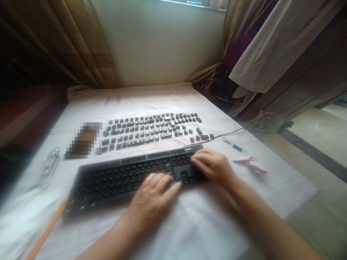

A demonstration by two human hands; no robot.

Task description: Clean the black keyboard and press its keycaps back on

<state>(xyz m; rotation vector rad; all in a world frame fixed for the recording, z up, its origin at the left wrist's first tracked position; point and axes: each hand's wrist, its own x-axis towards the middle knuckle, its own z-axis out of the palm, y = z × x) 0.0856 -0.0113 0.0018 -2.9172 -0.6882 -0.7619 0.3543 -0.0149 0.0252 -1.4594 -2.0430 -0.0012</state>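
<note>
A black computer keyboard (108, 180) lies on the white cloth, its sockets bare of keycaps over most of the board. My left hand (151, 191) grips the keyboard's front edge right of the middle, fingers on top and thumb at the edge. Over the number pad at the right end is my right hand (210, 164). Its fingers are pinched together; whatever they hold is hidden. Beyond the keyboard, loose black keycaps (146, 133) lie in rows, with a few more keycaps (202, 135) apart at the right.
The cloth-covered table (130, 99) meets a wall with curtains (81, 43). A thin tool with a dark grip (237, 147) and a pink cloth (252, 164) lie right. At left are a blurred-out rectangular object (84, 141), a clear packet (50, 164) and an orange stick (48, 231).
</note>
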